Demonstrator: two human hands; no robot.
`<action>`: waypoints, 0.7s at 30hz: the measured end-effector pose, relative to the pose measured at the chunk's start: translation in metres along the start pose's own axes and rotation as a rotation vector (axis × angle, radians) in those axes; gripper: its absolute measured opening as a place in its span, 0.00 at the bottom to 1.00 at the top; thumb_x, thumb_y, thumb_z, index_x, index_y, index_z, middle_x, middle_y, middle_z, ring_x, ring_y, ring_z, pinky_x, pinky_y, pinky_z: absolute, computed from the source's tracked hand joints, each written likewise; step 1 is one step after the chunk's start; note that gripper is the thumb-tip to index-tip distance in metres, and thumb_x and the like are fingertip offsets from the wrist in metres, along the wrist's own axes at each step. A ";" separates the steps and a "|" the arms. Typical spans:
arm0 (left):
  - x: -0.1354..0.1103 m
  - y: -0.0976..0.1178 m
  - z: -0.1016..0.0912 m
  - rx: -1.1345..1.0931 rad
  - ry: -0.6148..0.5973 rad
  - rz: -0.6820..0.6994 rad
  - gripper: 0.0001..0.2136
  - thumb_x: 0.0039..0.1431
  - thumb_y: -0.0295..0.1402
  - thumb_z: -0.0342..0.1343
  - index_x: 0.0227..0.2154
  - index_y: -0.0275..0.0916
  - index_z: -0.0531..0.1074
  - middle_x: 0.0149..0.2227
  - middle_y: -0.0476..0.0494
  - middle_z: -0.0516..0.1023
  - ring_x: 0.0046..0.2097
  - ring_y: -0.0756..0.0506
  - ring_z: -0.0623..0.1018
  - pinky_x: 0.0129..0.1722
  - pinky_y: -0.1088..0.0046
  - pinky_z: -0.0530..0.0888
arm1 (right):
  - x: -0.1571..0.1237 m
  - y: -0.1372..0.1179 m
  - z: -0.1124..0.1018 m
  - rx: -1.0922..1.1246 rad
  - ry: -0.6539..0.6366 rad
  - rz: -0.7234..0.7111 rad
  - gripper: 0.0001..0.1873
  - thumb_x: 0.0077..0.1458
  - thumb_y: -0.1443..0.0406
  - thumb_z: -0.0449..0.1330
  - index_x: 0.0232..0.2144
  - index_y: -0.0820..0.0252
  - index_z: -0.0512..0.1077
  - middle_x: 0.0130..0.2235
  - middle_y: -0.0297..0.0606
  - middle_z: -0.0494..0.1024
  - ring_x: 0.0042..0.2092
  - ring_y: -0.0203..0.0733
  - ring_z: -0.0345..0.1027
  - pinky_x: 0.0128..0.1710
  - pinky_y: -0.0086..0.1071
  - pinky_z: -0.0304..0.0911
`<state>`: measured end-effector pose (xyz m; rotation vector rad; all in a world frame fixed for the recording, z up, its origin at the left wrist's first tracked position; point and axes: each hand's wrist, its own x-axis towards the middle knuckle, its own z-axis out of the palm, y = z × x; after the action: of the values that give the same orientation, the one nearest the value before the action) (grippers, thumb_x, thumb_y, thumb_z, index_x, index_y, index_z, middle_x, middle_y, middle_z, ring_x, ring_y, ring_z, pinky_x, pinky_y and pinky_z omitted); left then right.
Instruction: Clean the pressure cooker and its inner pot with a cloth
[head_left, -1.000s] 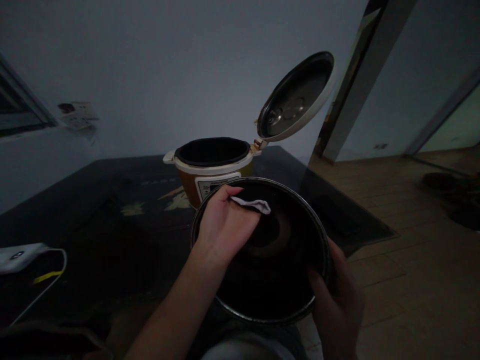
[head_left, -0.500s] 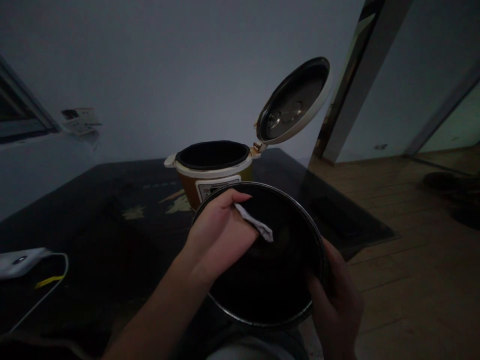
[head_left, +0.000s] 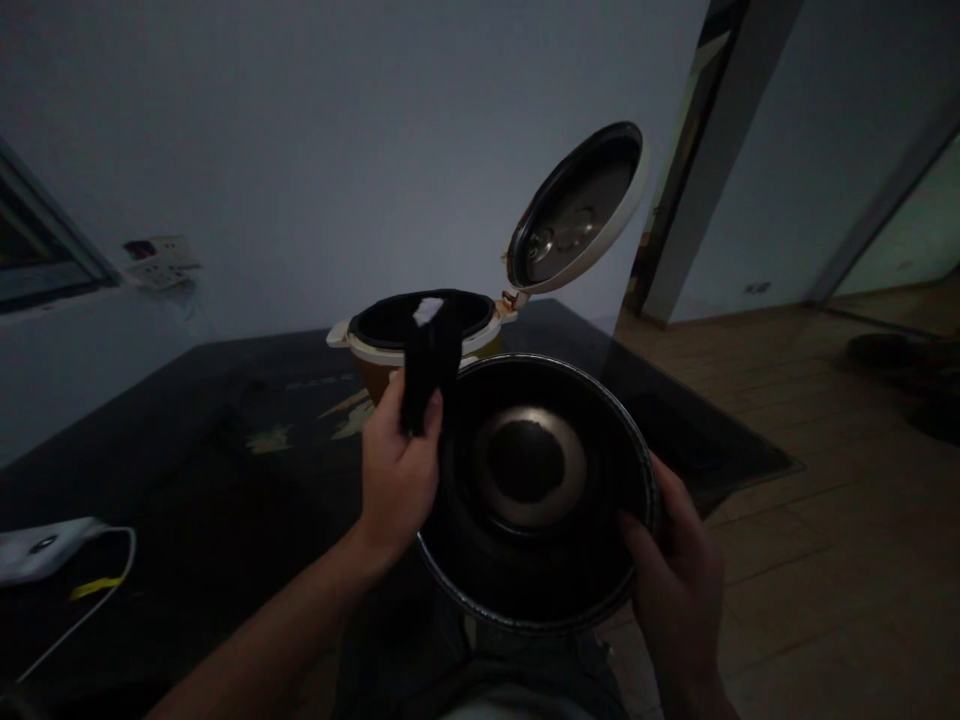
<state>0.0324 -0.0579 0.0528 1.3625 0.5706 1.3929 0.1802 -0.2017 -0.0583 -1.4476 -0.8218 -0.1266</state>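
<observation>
My right hand (head_left: 679,570) grips the right rim of a round black inner pot (head_left: 600,470), thumb inside and fingers outside. The pot tilts toward me, and a shiny ring shows on its bottom. My left hand (head_left: 397,470), at the pot's upper left rim, is closed on a flat dark cloth (head_left: 433,370) that stands up from the fingers. A white patch shows at the cloth's top end. Behind the cloth stands a rice cooker (head_left: 375,350) with a brown body and white rim. Its lid (head_left: 581,210) is raised to the right.
The cooker stands on a glossy black table (head_left: 187,430) against a pale wall. A white power strip (head_left: 49,550) with a cable and yellow tag lies at the left. A socket (head_left: 161,262) is on the wall. Wooden floor (head_left: 795,560) lies beyond the table's right edge.
My left hand has come out of the pot's inside to its left rim, raising the dark cloth upright. The pot's bottom now shows. My right hand keeps its grip on the rim.
</observation>
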 end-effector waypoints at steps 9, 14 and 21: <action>0.080 -0.047 0.019 0.504 -1.262 0.258 0.14 0.48 0.20 0.57 0.37 0.40 0.79 0.50 0.34 0.80 0.59 0.41 0.73 0.63 0.61 0.62 | 0.009 -0.008 0.005 0.017 -0.079 -0.102 0.24 0.59 0.66 0.57 0.58 0.50 0.69 0.58 0.39 0.73 0.59 0.49 0.66 0.57 0.45 0.65; 0.094 -0.078 0.017 0.875 -1.325 0.492 0.21 0.48 0.16 0.48 0.39 0.37 0.80 0.53 0.33 0.78 0.64 0.42 0.67 0.67 0.59 0.55 | 0.010 -0.008 0.007 0.050 -0.092 -0.105 0.24 0.59 0.65 0.57 0.58 0.45 0.68 0.58 0.35 0.72 0.59 0.45 0.66 0.57 0.41 0.64; 0.076 -0.086 -0.009 1.006 -1.177 0.619 0.37 0.46 0.17 0.41 0.61 0.42 0.67 0.61 0.42 0.70 0.67 0.43 0.60 0.68 0.55 0.56 | 0.010 -0.004 0.006 0.046 -0.101 -0.132 0.24 0.61 0.65 0.56 0.58 0.44 0.67 0.57 0.35 0.73 0.58 0.44 0.67 0.57 0.41 0.65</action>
<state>0.0694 0.0406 0.0062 2.9860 -0.0358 0.3987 0.1833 -0.1931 -0.0496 -1.3650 -0.9968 -0.1343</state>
